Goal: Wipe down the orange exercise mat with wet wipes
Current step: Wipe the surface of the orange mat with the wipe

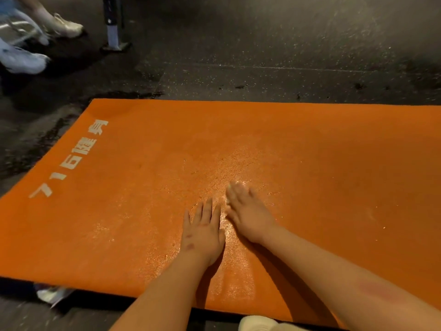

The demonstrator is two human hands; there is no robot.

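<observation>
— What is underfoot, and what stands around it?

— A dark rubber floor flecked with pale specks (pixel 262 44), with a seam running across it. Wet-looking dark patches (pixel 59 130) lie on it just beyond the mat's left end. At the top left stands a black metal post with a white band (pixel 112 22) on a flat foot. Near it are another person's pale shoes (pixel 66 26), blurred. The toe of a cream shoe (pixel 260 323) shows at the bottom edge.

— And the mat itself?

— The orange rectangular exercise mat (pixel 334 151) lies flat on the floor and fills most of the view, running off the right edge. White lettering beginning "716" (pixel 71 158) runs along its left end. A glistening wet sheen (pixel 229 163) covers its middle and reaches down to the hands.

— Any packet or holder?

— A crinkled white thing (pixel 53 295) pokes out at the mat's near left edge. Whether it is a packet cannot be told.

— How do the hands lie?

— Both are palm down on the mat, side by side near its middle. The left hand (pixel 202 232) is flat, its fingers straight and slightly spread, gripping nothing. The right hand (pixel 248 216) sits just beside it, angled to the upper left, its fingers stretched out and pressing the wet surface. Its fingertips are blurred, and a pale smear there may be a wipe, though that cannot be told.
</observation>
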